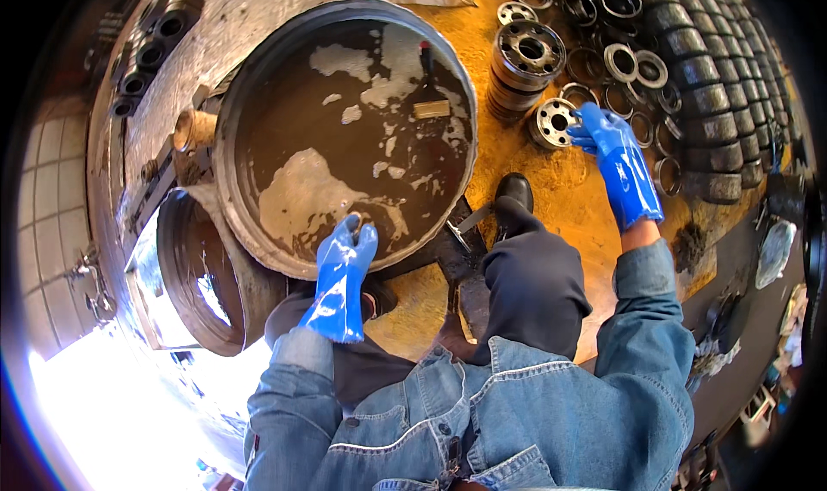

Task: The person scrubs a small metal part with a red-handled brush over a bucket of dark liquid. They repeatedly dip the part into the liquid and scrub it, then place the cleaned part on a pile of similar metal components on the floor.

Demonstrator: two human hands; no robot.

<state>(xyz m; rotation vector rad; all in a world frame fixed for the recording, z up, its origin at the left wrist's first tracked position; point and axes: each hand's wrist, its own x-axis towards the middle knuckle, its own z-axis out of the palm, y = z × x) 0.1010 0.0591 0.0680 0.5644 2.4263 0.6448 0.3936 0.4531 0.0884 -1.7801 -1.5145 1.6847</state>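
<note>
My left hand (345,254), in a blue rubber glove, is over the near rim of a large round metal tub (226,146). Its fingers are curled together; whatever they may hold is too small to make out. Murky brown water with patches of foam (301,194) fills the tub. Toward its far right side a brush (432,109) with a dark handle lies in the water. My right hand (599,129), gloved the same way, reaches out to the right. Its fingers are closed on the right edge of a round metal flange with holes (544,127).
Beside the flange stands a stack of similar metal parts (515,90). Loose metal rings (620,62) are scattered beyond it on the yellowish floor. Rows of dark cylinders (711,103) are piled at the far right. Another round metal vessel (177,258) sits left of the tub.
</note>
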